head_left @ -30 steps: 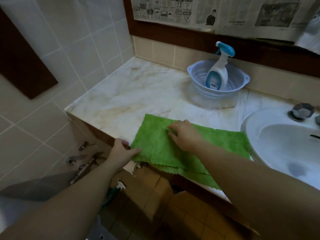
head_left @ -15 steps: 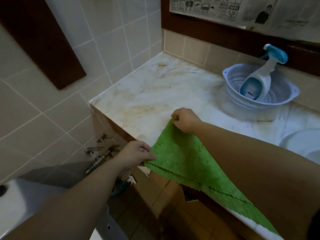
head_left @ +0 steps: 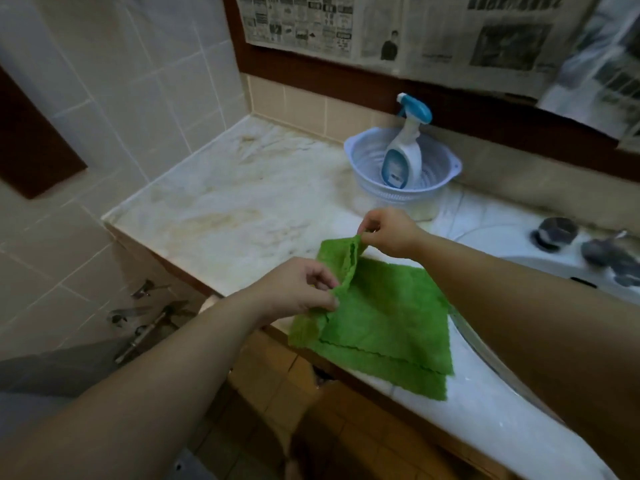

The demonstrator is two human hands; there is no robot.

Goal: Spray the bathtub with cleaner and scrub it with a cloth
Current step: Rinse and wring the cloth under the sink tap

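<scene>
Hands both on the green cloth (head_left: 384, 313), working left to right. Left hand (head_left: 294, 292) at the cloth's left edge, fingers curled, thumb and fingertips pinching a raised fold near the desk's front edge. Right hand (head_left: 389, 232) further back, fingers bent, pinching the cloth's far corner and lifting it off the surface. Between the two hands the cloth's left side stands up as a ridge.

Cloth is bright green, fuzzy, with wavy scalloped edges; folded in two layers, lower layer showing along the near edge. Most of it lies flat on the marble desk (head_left: 225, 209), near edge hanging slightly over the front, right side just beside the white sink (head_left: 519, 244).

Spray bottle (head_left: 403, 157), white with a blue trigger head and blue label, stands tilted inside a pale blue colander basket (head_left: 356, 157) at the back of the desk, well apart from the hands. Desk top is stained yellowish brown. Newspaper sheets (head_left: 381, 29) cover the wall above. Metal tap fittings (head_left: 145, 317) on the tiled wall at lower left.
</scene>
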